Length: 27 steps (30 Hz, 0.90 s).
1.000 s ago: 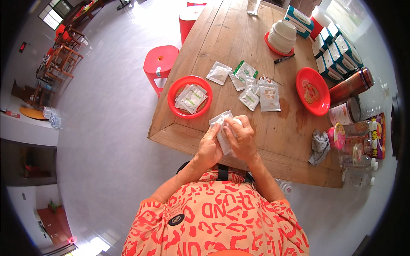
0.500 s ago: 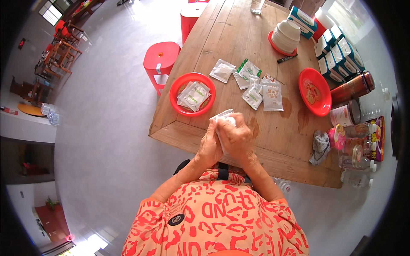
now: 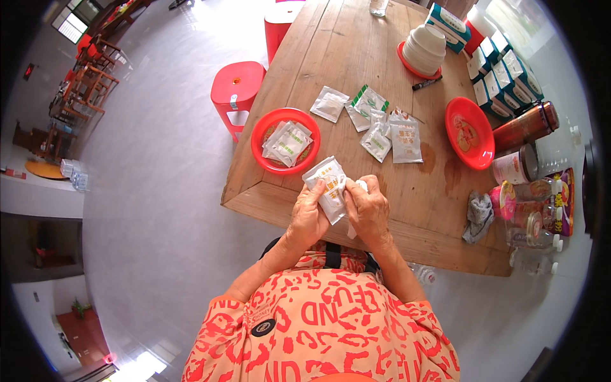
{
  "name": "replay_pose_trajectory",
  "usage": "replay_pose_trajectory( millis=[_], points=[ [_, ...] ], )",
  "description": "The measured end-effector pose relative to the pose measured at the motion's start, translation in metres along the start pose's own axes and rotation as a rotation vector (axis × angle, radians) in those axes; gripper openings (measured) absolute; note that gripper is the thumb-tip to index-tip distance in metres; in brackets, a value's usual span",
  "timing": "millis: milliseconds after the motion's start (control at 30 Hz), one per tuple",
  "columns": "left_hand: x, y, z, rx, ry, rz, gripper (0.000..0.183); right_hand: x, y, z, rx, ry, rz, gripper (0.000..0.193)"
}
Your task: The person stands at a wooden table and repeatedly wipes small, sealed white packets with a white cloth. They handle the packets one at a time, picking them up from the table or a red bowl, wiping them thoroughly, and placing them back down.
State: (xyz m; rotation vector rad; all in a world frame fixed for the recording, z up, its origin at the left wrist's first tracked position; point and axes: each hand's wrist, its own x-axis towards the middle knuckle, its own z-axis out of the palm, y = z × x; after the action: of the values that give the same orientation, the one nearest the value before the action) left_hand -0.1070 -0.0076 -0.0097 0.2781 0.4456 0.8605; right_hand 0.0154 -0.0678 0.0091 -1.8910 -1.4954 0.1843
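Over the near edge of a brown plank-topped wooden table (image 3: 337, 63), the head view showed both bare hands together around one flat, silvery-white rectangular sachet (image 3: 326, 190) with orange print. The left hand (image 3: 307, 215) held it narrowly, thumb pressed on its front near the left edge. The right hand (image 3: 370, 207) was closed, its fingertips meeting the sachet's right edge, and it also held a crumpled white piece (image 3: 353, 230), perhaps tissue, though the fingers hid most of it.

Just beyond the sachet, toward the left, sat a round red plastic bowl (image 3: 256, 145) holding several small white sachets with green print (image 3: 288, 144). Farther up the table lay a square white packet (image 3: 329, 104), then a loose group: a green-and-white packet (image 3: 368, 105), a small silvery packet (image 3: 377, 142) and a taller pale rectangular packet (image 3: 406, 141). To their right rested an oval red plastic dish (image 3: 485, 148), and nearer the person, a rumpled grey cloth (image 3: 478, 218).
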Motion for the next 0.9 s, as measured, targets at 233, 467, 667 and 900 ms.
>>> replay_pose_trajectory(
  millis=[233, 467, 667, 900],
  points=[
    [0.01, 0.005, -0.006, 0.041, -0.056, -0.035, 0.031, -0.022, -0.005, -0.016, 0.2, -0.112, -0.175, 0.024],
    [0.016, -0.001, -0.001, -0.03, 0.018, 0.015, 0.03, 0.001, -0.002, -0.019, -0.008, -0.024, -0.004, 0.022],
    [0.022, 0.005, -0.012, 0.022, -0.018, -0.044, 0.033, -0.01, -0.012, -0.02, 0.127, -0.124, -0.194, 0.022],
    [0.016, -0.003, 0.006, 0.015, 0.038, -0.093, 0.051, 0.035, -0.006, -0.019, 0.064, 0.07, -0.032, 0.022]
  ],
)
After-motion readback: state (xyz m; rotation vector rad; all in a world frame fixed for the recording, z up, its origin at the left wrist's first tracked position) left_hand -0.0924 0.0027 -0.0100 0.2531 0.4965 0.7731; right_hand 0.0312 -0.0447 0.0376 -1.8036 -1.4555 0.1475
